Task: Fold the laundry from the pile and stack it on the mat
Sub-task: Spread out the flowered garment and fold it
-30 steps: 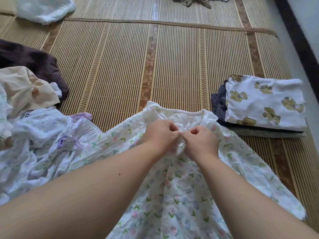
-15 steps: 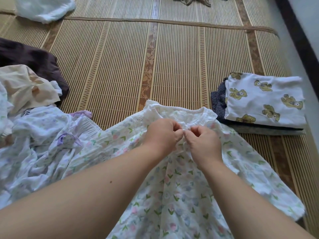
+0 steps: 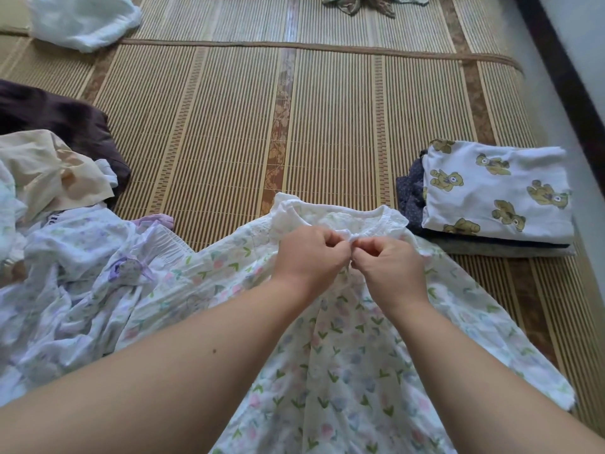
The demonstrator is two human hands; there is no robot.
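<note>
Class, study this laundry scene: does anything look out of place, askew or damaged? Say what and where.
Nothing looks damaged. The folded stack on the right is slightly untidy: a dark dotted garment bulges out left from under the bear-print piece. The left hand and right hand pinch the floral dress at its neckline.

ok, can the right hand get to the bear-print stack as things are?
Probably yes: the bear-print stack sits on the mat beside the right hand, with only flat floral dress cloth between. The hand pinches the dress neckline, so it would have to let go first.
</note>
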